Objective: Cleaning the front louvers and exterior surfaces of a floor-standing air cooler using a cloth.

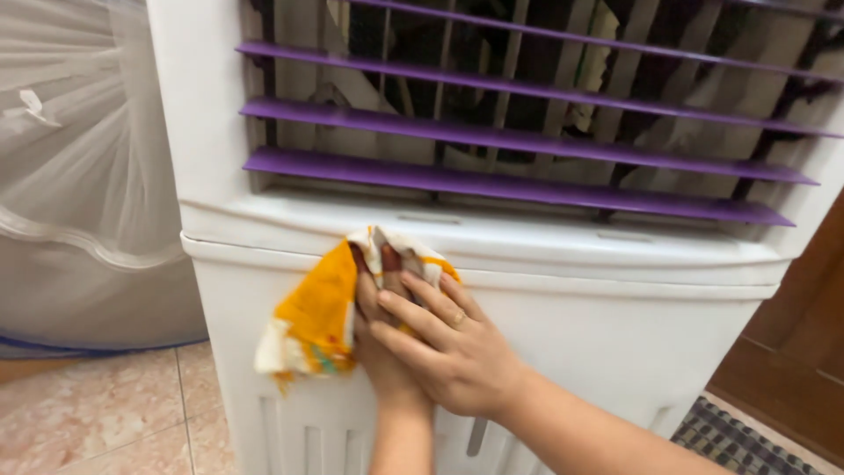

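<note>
A white air cooler [615, 334] with purple louvres [492, 180] fills the view. An orange, white and brown cloth [316, 317] is pressed flat against its front panel, just under the ledge below the louvres. My left hand [380, 356] lies on the cloth, fingers pointing up, mostly hidden under my right hand. My right hand [453, 347], with a ring on one finger, lies on top of the left hand and presses on it and the cloth.
A sheer white net or fabric [79, 149] hangs at the left over a grey base. Beige floor tiles [97, 413] lie at lower left. A dark wooden door or cabinet [800, 352] and a patterned mat [730, 440] are at the right.
</note>
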